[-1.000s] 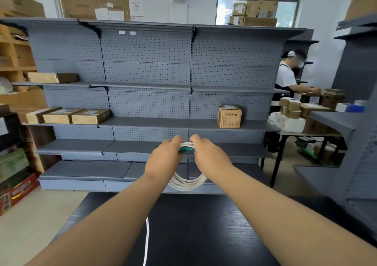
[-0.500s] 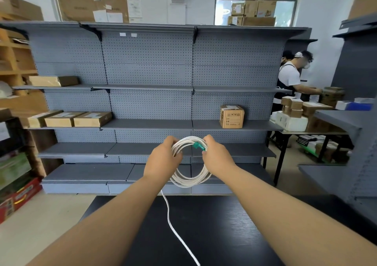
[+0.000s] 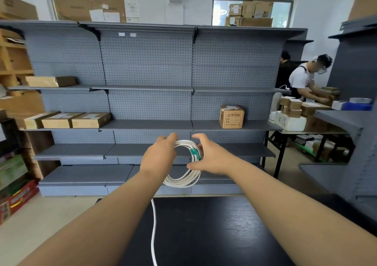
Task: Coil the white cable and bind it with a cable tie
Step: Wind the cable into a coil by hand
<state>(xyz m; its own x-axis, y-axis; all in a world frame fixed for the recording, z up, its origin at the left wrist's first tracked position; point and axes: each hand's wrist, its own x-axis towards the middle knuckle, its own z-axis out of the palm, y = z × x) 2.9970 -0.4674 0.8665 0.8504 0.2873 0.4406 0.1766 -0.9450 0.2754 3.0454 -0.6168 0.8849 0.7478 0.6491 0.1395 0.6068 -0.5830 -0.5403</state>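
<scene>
A white cable (image 3: 180, 181) hangs as a round coil in the air above the far edge of the black table (image 3: 204, 231). My left hand (image 3: 160, 155) grips the coil's left side, fingers curled over its top. A green cable tie (image 3: 194, 153) wraps the coil's right side. My right hand (image 3: 212, 156) is at that side, thumb under the coil and fingers spread over the tie. One loose strand of the cable (image 3: 153, 231) drops from the coil across the table toward me.
Grey pegboard shelving (image 3: 146, 72) fills the wall ahead, with flat cartons (image 3: 67, 120) at left and a small brown box (image 3: 231, 116) at right. A person (image 3: 306, 80) works at a box-laden table at the far right. Colourful boxes (image 3: 14, 188) stand at the left floor.
The coil has dropped a little and opened into a wider ring. The green tie has shifted from the coil's top round to its right side. My right hand's fingers have spread.
</scene>
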